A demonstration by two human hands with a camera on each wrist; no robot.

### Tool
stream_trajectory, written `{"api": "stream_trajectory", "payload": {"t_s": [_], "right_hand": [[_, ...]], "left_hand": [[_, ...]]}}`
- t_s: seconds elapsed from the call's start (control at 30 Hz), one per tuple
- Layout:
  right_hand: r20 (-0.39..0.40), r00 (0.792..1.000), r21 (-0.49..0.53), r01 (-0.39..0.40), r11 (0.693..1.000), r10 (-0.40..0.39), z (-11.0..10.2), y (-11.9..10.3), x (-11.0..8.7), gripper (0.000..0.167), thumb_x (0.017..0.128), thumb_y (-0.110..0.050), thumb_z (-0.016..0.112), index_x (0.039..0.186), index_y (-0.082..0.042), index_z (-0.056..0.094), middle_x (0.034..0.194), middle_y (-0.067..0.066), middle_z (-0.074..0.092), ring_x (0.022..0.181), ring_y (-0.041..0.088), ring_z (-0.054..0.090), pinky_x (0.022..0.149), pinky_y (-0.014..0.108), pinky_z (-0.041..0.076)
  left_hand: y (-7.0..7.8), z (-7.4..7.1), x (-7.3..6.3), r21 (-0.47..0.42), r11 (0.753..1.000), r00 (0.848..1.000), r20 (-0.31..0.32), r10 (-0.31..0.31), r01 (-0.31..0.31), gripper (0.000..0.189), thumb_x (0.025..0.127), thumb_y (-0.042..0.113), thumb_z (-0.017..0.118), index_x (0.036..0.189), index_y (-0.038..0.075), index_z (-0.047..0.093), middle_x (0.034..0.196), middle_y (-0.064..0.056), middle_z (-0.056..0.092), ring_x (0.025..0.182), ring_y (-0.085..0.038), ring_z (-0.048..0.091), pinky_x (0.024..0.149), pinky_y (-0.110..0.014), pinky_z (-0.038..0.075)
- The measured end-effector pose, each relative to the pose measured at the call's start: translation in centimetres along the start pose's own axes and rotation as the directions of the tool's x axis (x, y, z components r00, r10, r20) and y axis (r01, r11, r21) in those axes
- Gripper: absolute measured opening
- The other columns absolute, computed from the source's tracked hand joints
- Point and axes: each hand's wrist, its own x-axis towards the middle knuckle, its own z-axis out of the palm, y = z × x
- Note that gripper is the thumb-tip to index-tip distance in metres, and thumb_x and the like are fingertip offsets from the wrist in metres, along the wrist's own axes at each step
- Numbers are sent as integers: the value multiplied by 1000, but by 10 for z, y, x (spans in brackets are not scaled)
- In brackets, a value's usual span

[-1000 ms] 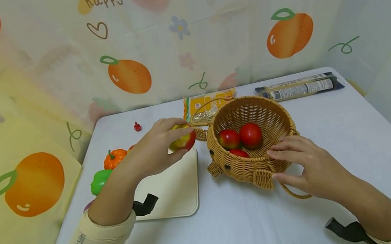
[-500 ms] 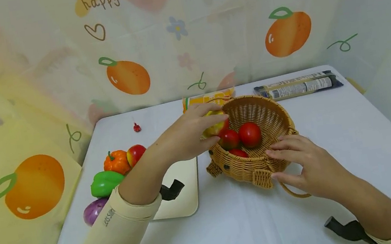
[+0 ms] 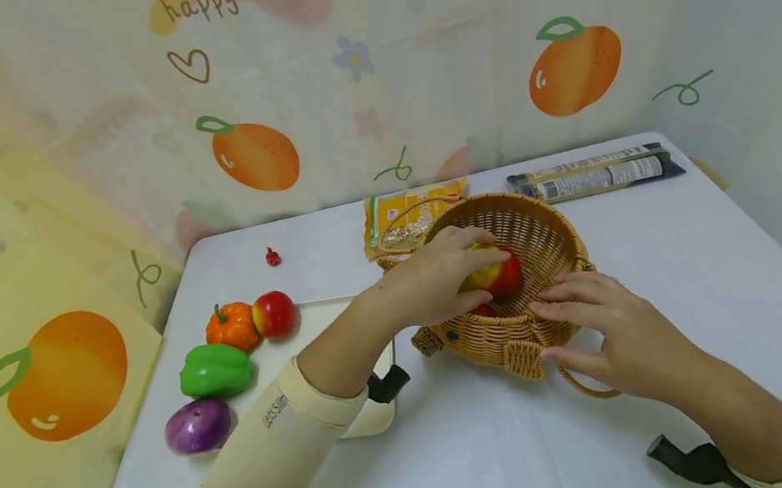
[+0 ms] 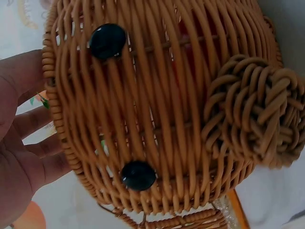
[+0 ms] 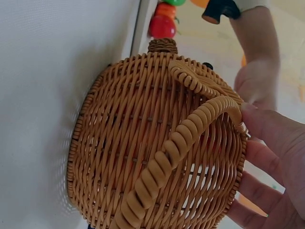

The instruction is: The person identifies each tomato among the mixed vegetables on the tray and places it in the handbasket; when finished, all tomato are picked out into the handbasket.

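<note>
My left hand (image 3: 434, 275) holds a yellow-and-red apple (image 3: 482, 272) inside the wicker basket (image 3: 481, 340), low among the red fruits there. Part of one red fruit (image 3: 484, 311) shows below it; the others are mostly hidden. In the left wrist view the left hand (image 4: 21, 138) reaches over the rim, and the basket's wall with its black button eyes hides the apple. My right hand (image 3: 611, 325) grips the basket's near right rim. In the right wrist view its thumb lies outside by the handle (image 5: 176, 148), with the fingers beyond the rim.
Left on the cream tray (image 3: 382, 418) and beside it sit an eggplant (image 3: 198, 426), a green bell pepper (image 3: 215, 371), an orange pumpkin (image 3: 231, 327) and a red apple (image 3: 275, 315). Behind lie a small red item (image 3: 272, 257), a yellow packet (image 3: 387, 219) and a long dark package (image 3: 596, 174).
My left hand has carried the apple rightward from above the tray, over the basket's left rim and down inside. The right hand has stayed on the rim.
</note>
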Motion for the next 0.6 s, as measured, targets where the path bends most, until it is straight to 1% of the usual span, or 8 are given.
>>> {"api": "stream_trajectory", "payload": {"t_s": [0.07, 0.23, 0.4, 0.6], "right_hand": [[3, 1000, -1, -4, 1000, 4, 0, 0, 0, 58, 70, -24, 94, 124, -16, 76, 122, 3, 71, 125, 30, 56, 95, 60, 54], [2, 1000, -5, -4, 1000, 4, 0, 0, 0, 57, 70, -25, 94, 123, -16, 76, 121, 4, 71, 125, 31, 56, 95, 59, 54], [0, 1000, -2, 5, 1000, -5, 1, 0, 1, 57, 70, -25, 94, 123, -16, 76, 122, 4, 71, 124, 30, 56, 95, 59, 54], [-1, 1000, -4, 12, 1000, -12, 1, 0, 1, 59, 69, -24, 94, 124, -16, 76, 124, 4, 70, 124, 31, 56, 91, 57, 57]], "left_hand": [[0, 3, 3, -1, 1000, 1000, 16, -7, 7, 51, 97, 30, 71, 146, 22, 58, 153, -4, 48, 141, -25, 43, 115, -38, 43], [-1, 7, 6, -6, 1000, 1000, 26, -8, 9, 51, 98, 30, 70, 147, 21, 57, 154, -5, 47, 140, -26, 44, 114, -38, 43], [-1, 7, 4, -14, 1000, 1000, 13, -24, 24, 50, 97, 30, 72, 144, 22, 60, 152, -3, 49, 140, -24, 43, 115, -37, 42], [-5, 7, -2, -31, 999, 999, -34, -30, 29, 49, 96, 31, 73, 142, 24, 61, 152, -1, 50, 141, -23, 39, 113, -37, 43]]}}
